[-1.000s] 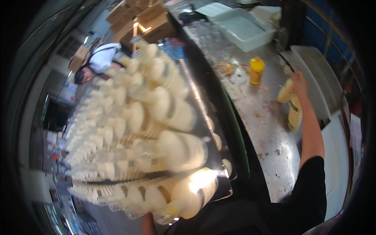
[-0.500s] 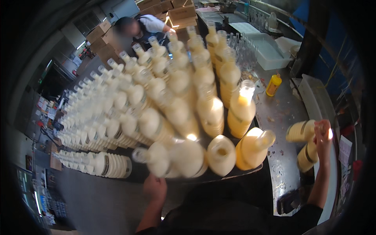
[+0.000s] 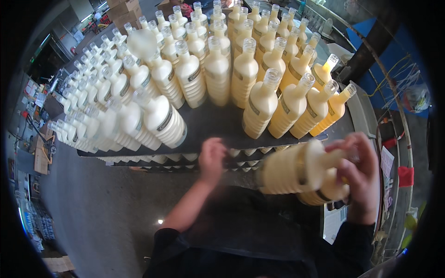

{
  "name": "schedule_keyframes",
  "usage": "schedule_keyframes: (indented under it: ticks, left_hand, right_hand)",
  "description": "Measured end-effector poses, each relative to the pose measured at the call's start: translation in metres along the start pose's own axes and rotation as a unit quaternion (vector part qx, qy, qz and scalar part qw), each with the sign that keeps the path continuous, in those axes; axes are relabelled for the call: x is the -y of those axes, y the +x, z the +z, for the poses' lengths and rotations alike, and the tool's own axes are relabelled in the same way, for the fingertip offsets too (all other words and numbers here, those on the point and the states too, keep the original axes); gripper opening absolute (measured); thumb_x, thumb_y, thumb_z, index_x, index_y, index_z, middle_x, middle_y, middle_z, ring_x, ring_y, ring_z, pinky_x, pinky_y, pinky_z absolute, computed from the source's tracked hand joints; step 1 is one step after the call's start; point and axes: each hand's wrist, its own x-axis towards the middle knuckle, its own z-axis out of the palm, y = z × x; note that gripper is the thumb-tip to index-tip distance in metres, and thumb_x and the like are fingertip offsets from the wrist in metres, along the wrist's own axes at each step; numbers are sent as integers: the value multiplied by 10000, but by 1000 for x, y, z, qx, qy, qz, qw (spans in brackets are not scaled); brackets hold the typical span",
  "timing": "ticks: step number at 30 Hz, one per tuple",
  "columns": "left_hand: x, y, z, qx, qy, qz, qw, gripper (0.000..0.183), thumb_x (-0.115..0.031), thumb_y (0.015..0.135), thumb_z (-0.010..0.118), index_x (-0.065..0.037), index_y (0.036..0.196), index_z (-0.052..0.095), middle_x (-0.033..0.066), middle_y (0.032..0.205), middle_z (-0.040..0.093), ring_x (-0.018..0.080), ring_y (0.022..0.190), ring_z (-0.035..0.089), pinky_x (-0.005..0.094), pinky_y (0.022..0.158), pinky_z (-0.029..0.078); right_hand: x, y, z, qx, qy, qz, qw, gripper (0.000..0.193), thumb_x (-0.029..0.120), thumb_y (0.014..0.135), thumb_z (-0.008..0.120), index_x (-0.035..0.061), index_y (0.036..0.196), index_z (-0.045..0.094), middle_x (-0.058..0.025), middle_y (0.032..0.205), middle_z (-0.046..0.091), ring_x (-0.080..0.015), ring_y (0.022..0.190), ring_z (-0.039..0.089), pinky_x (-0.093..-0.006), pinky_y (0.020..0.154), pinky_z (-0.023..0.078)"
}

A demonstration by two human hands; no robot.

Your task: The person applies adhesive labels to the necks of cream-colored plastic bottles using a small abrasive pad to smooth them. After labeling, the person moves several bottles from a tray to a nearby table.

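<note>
My right hand (image 3: 357, 171) grips two cream-filled bottles by their necks. The nearer-to-view bottle (image 3: 292, 169) lies almost sideways, its ribbed base pointing left and blurred by motion. Beneath it, a second bottle (image 3: 324, 190) is partly covered. My left hand (image 3: 213, 160) is held by the front edge of a black tray (image 3: 215, 121), its fingers curled in with nothing visible in them. Many open-necked bottles stand upright in rows on this tray. At the front, a pale bottle (image 3: 164, 120) borders the left of a gap, and a yellower bottle (image 3: 262, 104) borders its right.
More bottles show in a layer below the tray (image 3: 185, 160). Behind the rows, cardboard boxes (image 3: 123, 14) are stacked at the far left. A metal pipe rail (image 3: 394, 83) and a red cloth-like piece (image 3: 405, 176) are on the right. Grey floor (image 3: 92, 199) spreads at lower left.
My right hand has brought two bottles from the bench at right toward the tray's front. My left hand has come away from a front bottle. The view has turned, and the front gap now shows.
</note>
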Motion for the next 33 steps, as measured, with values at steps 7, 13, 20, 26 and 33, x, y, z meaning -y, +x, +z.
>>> schedule_keyframes:
  ticks: [7, 13, 20, 26, 33]
  left_hand:
    - [-75, -9, -71, -187, 39, 106, 976, 276, -210, 1123, 396, -34, 1304, 508, 81, 1099, 615, 153, 960, 562, 313, 863, 467]
    - [-155, 43, -101, -125, 109, 206, 964, 337, -154, 1104, 422, 0, 1393, 502, 138, 1242, 625, 198, 1100, 604, 345, 967, 487]
    - [-188, 100, -78, -15, 178, 153, 972, 454, -280, 1123, 431, 6, 1475, 451, 180, 1342, 605, 230, 1208, 598, 352, 1026, 469]
    - [-186, 137, -58, -8, 296, 52, 954, 620, -420, 989, 679, -32, 1443, 515, 186, 1257, 684, 238, 1164, 653, 369, 1010, 486]
    - [-181, 147, -43, -56, 402, 83, 910, 432, -327, 871, 795, -23, 1144, 654, 187, 1071, 747, 358, 1018, 719, 420, 896, 547]
  right_hand:
    - [-3, 78, 141, 128, -63, -110, 984, 277, 151, 967, 728, 11, 1145, 569, -67, 897, 688, -71, 669, 624, -226, 541, 499]
    - [-3, 147, 209, 129, -186, -153, 962, 255, 165, 960, 720, -6, 1097, 590, -76, 728, 657, -107, 566, 636, -275, 520, 505]
    - [-23, 191, 236, 183, -251, -177, 934, 364, 182, 927, 749, -27, 1177, 587, -146, 949, 714, -152, 598, 669, -296, 552, 555]
    - [-22, 199, 212, 21, -141, -196, 970, 378, 214, 974, 729, 13, 1269, 603, -97, 978, 735, -80, 593, 600, -242, 511, 507]
    - [-50, 223, 216, -95, -94, -196, 971, 325, 279, 963, 754, -14, 1091, 695, -18, 827, 703, -74, 648, 583, -242, 601, 483]
